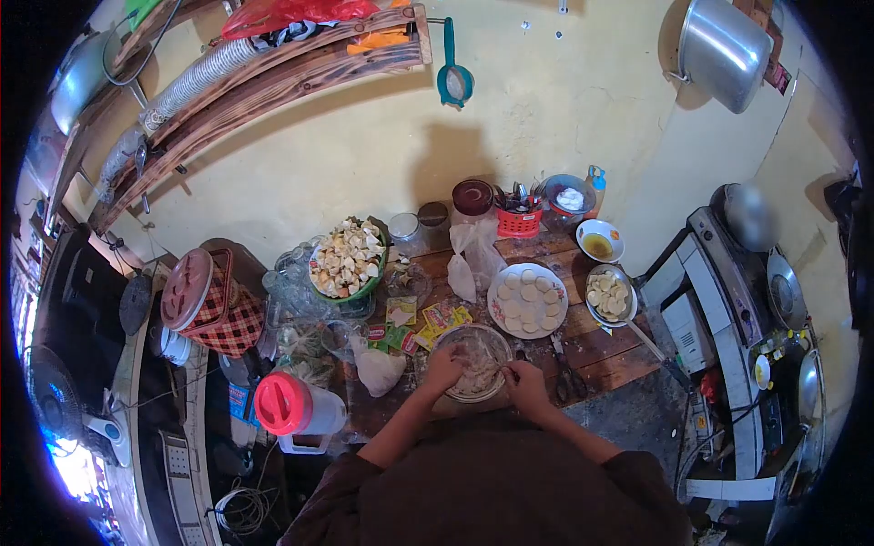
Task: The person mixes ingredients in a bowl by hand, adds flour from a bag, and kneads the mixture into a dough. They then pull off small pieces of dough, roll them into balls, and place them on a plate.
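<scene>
A metal bowl (473, 362) of pale mixture sits at the table's (610, 357) near edge; the left hand (443, 369) grips its rim, the right hand (526, 380) pinches mixture at its other side; just beyond, a plate of dough rounds (527, 299); scissors (566, 369) beside the right hand.

Your wooden table (612, 357) is pretty packed. At the near edge sits the mixing bowl (473, 362), with scissors (566, 371) just to its right. Mid-table you've got a white plate (527, 300) of dough rounds, and a metal bowl (610, 295) of more rounds by the right edge. Seasoning packets (414, 326) lie left of the plate. Along the far edge: a red basket (520, 221), jars (472, 198) and a green bowl (349, 261) of chopped pieces. The red-lidded jug (296, 405) stands at the near left corner.
</scene>
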Demonstrator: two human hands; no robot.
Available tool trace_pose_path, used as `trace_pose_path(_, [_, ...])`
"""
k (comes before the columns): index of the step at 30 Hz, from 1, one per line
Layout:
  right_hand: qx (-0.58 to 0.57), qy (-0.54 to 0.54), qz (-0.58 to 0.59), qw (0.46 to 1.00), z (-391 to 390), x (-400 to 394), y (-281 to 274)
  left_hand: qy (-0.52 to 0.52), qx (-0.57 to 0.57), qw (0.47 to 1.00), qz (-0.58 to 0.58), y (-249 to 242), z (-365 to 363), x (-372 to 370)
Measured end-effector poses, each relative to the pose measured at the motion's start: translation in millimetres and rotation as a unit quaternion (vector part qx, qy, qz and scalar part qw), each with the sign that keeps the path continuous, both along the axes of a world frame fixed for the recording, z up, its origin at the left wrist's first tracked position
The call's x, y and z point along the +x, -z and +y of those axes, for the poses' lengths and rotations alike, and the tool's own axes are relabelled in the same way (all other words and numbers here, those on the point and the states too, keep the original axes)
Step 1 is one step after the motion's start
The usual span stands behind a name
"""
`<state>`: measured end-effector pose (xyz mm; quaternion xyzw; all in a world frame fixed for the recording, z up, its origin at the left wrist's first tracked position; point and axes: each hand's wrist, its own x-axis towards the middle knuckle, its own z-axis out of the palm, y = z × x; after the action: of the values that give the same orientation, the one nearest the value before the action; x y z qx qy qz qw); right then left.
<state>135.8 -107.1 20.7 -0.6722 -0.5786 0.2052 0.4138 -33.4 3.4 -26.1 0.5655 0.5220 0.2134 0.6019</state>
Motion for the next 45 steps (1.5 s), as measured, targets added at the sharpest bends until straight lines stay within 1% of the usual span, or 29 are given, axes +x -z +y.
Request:
trace_pose_path(2, [0.014, -0.005, -0.018, 1.0, 0.0, 1.1, 0.4, -0.04, 0.183, 0.982, -0.019, 7.0, -1.7, 2.9])
trace_pose_path(3, [0.015, -0.004, -0.018, 1.0, 0.1, 1.5, -0.3, -0.039, 0.183, 0.982, -0.019, 3.2, -3.5, 6.6])
trace_pose_path(4, [0.006, -0.016, -0.033, 0.999, -0.1, 1.9, -1.3, -0.092, 0.112, 0.983, -0.111, -0.3, -6.8, 10.8])
trace_pose_path(5, [-0.002, -0.028, -0.048, 0.998, -0.2, 2.0, -1.9, -0.143, 0.039, 0.968, -0.201, -3.9, -10.1, 13.6])
trace_pose_path(6, [-0.002, -0.028, -0.048, 0.998, -0.3, 1.8, -1.0, -0.143, 0.039, 0.968, -0.201, -12.8, -13.9, 15.2])
trace_pose_path(7, [0.007, -0.022, -0.049, 0.999, -0.4, 0.8, 0.8, -0.094, 0.153, 0.977, -0.118, -22.9, -17.7, 16.2])
trace_pose_path(8, [0.017, -0.017, -0.051, 0.998, -0.4, -0.1, 2.6, -0.042, 0.263, 0.963, -0.032, -28.9, -19.8, 17.5])
trace_pose_path(9, [0.016, -0.018, -0.051, 0.998, -0.2, -1.0, 4.0, -0.042, 0.263, 0.963, -0.032, -27.9, -20.2, 19.6])
trace_pose_path(11, [0.005, -0.021, -0.025, 0.999, 0.6, -2.9, 5.8, -0.054, 0.345, 0.936, -0.034, -26.2, -20.4, 23.5])
trace_pose_path(15, [-0.015, -0.025, -0.015, 0.999, -1.7, -6.8, -2.3, -0.036, 0.296, 0.955, 0.016, -35.4, -16.5, 17.3])
trace_pose_path(17, [-0.064, -0.032, 0.013, 0.997, -2.4, -8.1, -3.6, -0.01, 0.256, 0.964, 0.066, -40.6, -14.4, 15.5])
trace_pose_path(18, [-0.065, -0.032, 0.013, 0.997, -2.4, -7.9, -2.4, -0.009, 0.255, 0.965, 0.066, -47.4, -15.9, 16.4])
trace_pose_path(20, [-0.088, -0.021, 0.005, 0.996, -1.5, -7.8, 3.2, -0.01, 0.281, 0.958, 0.047, -61.3, -20.3, 18.4])
trace_pose_path(21, [-0.088, -0.021, 0.005, 0.996, -1.4, -7.5, 8.0, -0.01, 0.281, 0.958, 0.048, -54.1, -19.2, 19.5])
trace_pose_path(23, [-0.029, -0.018, -0.008, 0.999, -1.7, -6.7, 16.7, -0.013, 0.362, 0.931, 0.051, -33.7, -15.6, 21.1])
trace_pose_path(24, [-0.03, -0.018, -0.008, 0.999, -2.0, -7.3, 12.9, -0.013, 0.362, 0.931, 0.051, -39.3, -16.9, 21.0])
trace_pose_path(26, [-0.119, -0.031, -0.02, 0.992, -2.1, -8.4, 3.9, 0.008, 0.34, 0.936, 0.093, -50.8, -20.0, 20.1])
trace_pose_path(29, [-0.094, -0.031, -0.02, 0.995, -2.1, -9.0, 5.9, -0.001, 0.372, 0.921, 0.121, -59.1, -22.3, 20.2])
trace_pose_path(30, [-0.094, -0.031, -0.02, 0.995, -1.6, -8.8, 5.6, -0.001, 0.372, 0.92, 0.121, -55.8, -21.3, 19.9])
trace_pose_path(32, [-0.097, -0.04, -0.025, 0.994, -0.8, -7.8, 4.8, 0.001, 0.39, 0.901, 0.189, -42.8, -18.3, 19.0])
trace_pose_path(33, [-0.097, -0.04, -0.025, 0.994, -1.6, -7.6, 4.6, 0.001, 0.39, 0.901, 0.189, -38.3, -18.1, 18.5])
trace_pose_path(35, [-0.097, -0.031, 0.0, 0.995, -2.3, -7.5, 4.1, -0.024, 0.391, 0.891, 0.228, -29.9, -15.9, 16.5])
trace_pose_path(36, [-0.096, -0.03, 0.0, 0.995, -2.8, -7.1, 4.6, -0.023, 0.392, 0.891, 0.228, -25.4, -11.7, 13.8])
trace_pose_path(38, [-0.128, -0.015, 0.001, 0.992, -5.4, -5.2, 6.5, -0.069, 0.447, 0.88, 0.143, -15.6, -4.8, 7.7])
trace_pose_path(39, [-0.128, -0.016, 0.001, 0.992, -5.5, -4.9, 6.7, -0.07, 0.446, 0.88, 0.144, -21.6, -6.8, 9.4])
trace_pose_path(41, [-0.124, -0.036, -0.009, 0.992, -4.8, -4.3, 6.8, -0.031, 0.364, 0.93, 0.045, -33.2, -11.3, 14.8])
trace_pose_path(42, [-0.124, -0.037, -0.01, 0.992, -4.8, -3.7, 8.1, -0.032, 0.363, 0.93, 0.045, -34.9, -12.3, 15.0])
trace_pose_path(44, [-0.122, -0.048, -0.003, 0.991, -5.2, -2.1, 11.1, 0.071, 0.371, 0.915, 0.138, -38.2, -13.7, 15.4])
trace_pose_path(45, [-0.122, -0.048, -0.003, 0.991, -5.2, 1.4, 10.1, 0.071, 0.372, 0.915, 0.139, -34.2, -11.0, 14.0])
